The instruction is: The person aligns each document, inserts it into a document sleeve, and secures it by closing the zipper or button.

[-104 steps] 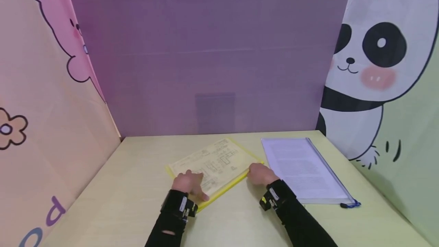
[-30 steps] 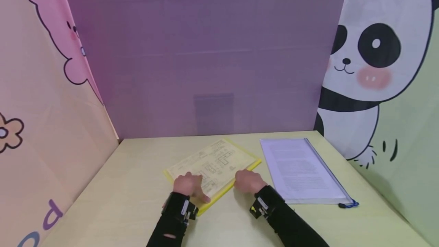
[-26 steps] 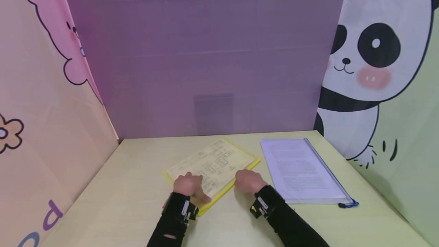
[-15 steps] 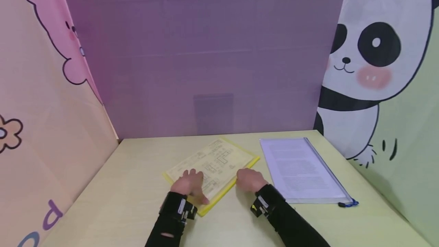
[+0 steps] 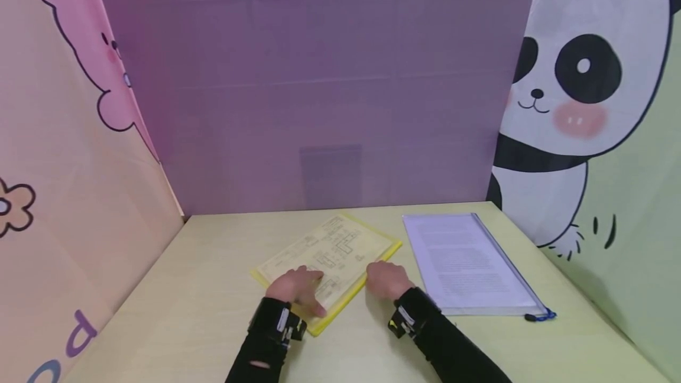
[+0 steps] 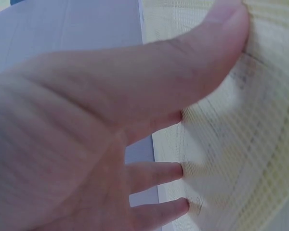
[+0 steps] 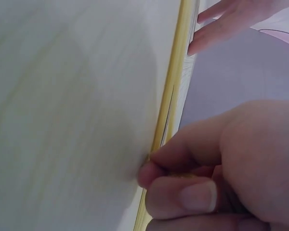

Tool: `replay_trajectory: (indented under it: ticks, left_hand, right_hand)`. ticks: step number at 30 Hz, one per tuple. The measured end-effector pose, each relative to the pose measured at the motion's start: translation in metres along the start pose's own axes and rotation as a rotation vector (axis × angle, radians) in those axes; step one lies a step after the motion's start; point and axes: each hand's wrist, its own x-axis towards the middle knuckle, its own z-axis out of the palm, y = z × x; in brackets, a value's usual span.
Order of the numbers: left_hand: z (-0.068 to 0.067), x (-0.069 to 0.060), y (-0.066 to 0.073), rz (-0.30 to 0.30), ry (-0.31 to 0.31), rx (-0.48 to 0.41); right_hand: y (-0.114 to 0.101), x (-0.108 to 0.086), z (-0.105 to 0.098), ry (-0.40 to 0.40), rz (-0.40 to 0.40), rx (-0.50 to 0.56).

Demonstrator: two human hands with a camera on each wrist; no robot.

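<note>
A yellow mesh zipper pouch [image 5: 346,247] with a printed sheet inside lies slanted on the table. My left hand [image 5: 298,289] rests on its near left part. In the left wrist view, the thumb [image 6: 183,62] and spread fingertips [image 6: 176,171] press on the mesh. With finger and thumb, my right hand [image 5: 387,279] pinches the yellow edge partway along its near right side. The right wrist view shows a narrow gap in that yellow edge [image 7: 176,57], just beyond the pinching fingers. Whatever sits between those fingers is mostly hidden; a bit of yellow shows.
A clear zipper pouch [image 5: 468,265] with printed pages lies to the right, a dark blue cord [image 5: 541,316] at its near corner. Behind the pale wooden table [image 5: 175,300] stands a purple backdrop [image 5: 330,87]. Cartoon-printed side walls rise left and right.
My right hand has slid from the yellow pouch's right corner along its edge toward me, then stayed almost still over the last second. The left hand's fingers have shifted slightly on the pouch.
</note>
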Motion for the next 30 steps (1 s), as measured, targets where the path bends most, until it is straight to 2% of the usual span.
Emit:
replay_trajectory:
  ticks: [6,13,18,23,30]
  left_hand:
    - [0.000,0.001,0.000,-0.010,-0.002,-0.009]
    - [0.001,0.003,0.002,-0.047,0.010,0.003]
    - [0.001,0.002,0.006,-0.059,0.015,-0.007]
    - [0.000,0.001,0.008,-0.061,0.016,-0.018]
    - [0.001,0.000,0.009,-0.073,0.009,-0.014]
  right_hand:
    - [-0.003,0.000,0.001,-0.025,0.010,-0.004]
    - [-0.010,-0.003,0.001,-0.053,-0.020,-0.017]
    - [-0.014,-0.007,-0.001,-0.059,-0.034,-0.053]
    - [-0.018,-0.011,-0.004,-0.071,-0.056,-0.046]
    - [-0.020,-0.011,-0.003,-0.088,-0.034,-0.033]
